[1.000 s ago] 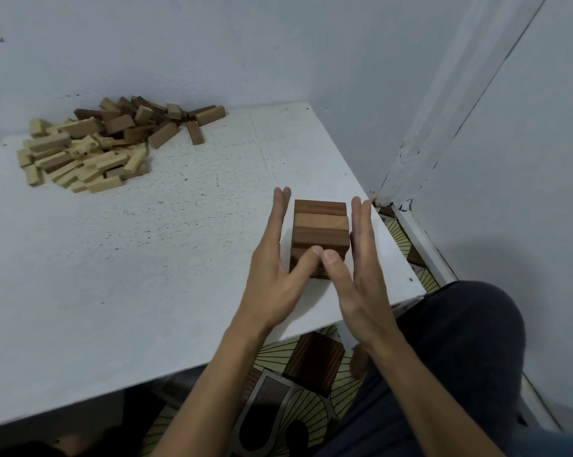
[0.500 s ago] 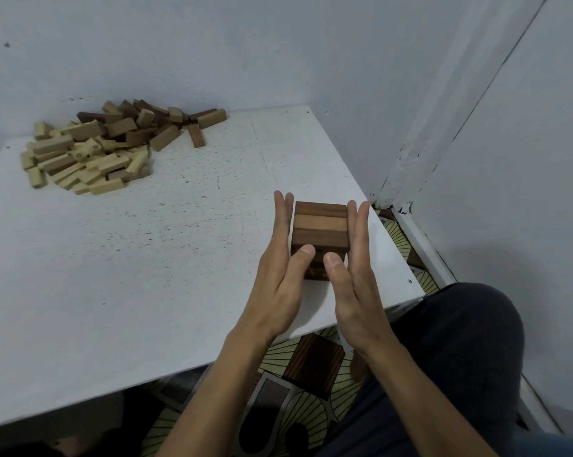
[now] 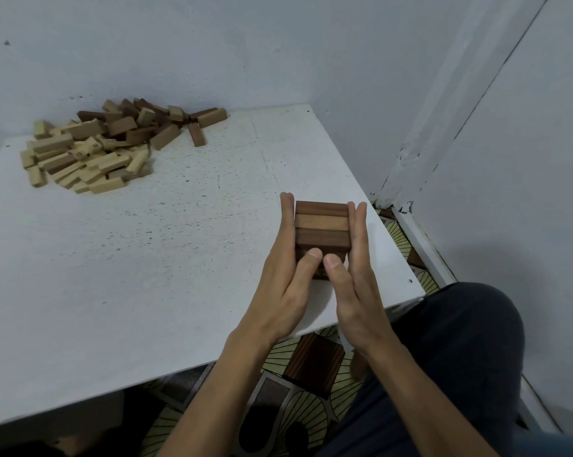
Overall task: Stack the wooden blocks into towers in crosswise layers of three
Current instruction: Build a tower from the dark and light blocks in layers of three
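A short tower of brown wooden blocks (image 3: 322, 225) stands near the right front corner of the white table (image 3: 146, 275); its top layer is three blocks side by side. My left hand (image 3: 290, 272) presses flat against the tower's left side with straight fingers, thumb on the front face. My right hand (image 3: 352, 275) presses the right side the same way, its thumb beside the other. The lower layers are mostly hidden behind my thumbs. A loose pile of light and dark wooden blocks (image 3: 107, 150) lies at the far left of the table.
Pale walls close in behind the table and on the right, meeting in a corner (image 3: 387, 199). My dark-trousered knee (image 3: 459, 341) sits just past the table's right front corner. Patterned floor (image 3: 311, 374) shows below the table's front edge.
Both hands have closed in a little tighter against the tower's sides, and the thumbs have moved up the front face. The tower stays where it was.
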{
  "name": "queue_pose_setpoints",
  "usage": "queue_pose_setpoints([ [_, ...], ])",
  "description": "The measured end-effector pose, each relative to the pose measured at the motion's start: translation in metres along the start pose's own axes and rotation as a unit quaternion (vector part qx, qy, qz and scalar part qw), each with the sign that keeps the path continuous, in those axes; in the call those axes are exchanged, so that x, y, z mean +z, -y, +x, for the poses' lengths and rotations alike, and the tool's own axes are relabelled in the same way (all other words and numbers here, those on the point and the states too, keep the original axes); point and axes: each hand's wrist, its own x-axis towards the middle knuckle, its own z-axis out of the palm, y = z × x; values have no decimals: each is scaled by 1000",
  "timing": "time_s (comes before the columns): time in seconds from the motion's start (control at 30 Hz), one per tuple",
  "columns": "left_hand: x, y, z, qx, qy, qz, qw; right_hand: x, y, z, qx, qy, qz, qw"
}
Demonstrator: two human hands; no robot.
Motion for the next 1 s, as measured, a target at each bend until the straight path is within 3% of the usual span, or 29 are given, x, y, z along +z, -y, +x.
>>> queue_pose_setpoints([
  [0.23,-28,4,10,3,12,46,999,-30,-5,13,34,0,-44,998],
  [0.4,-62,3,32,-16,113,50,992,-70,-4,35,50,131,-73,987],
  [0.5,-73,5,48,-30,153,54,986,-77,-2,50,61,165,-87,981],
  [0.7,-68,3,59,-25,200,76,976,-68,-3,55,50,163,-78,982],
  [1.0,-64,8,59,-15,176,61,982,-65,-8,55,45,131,-79,987],
])
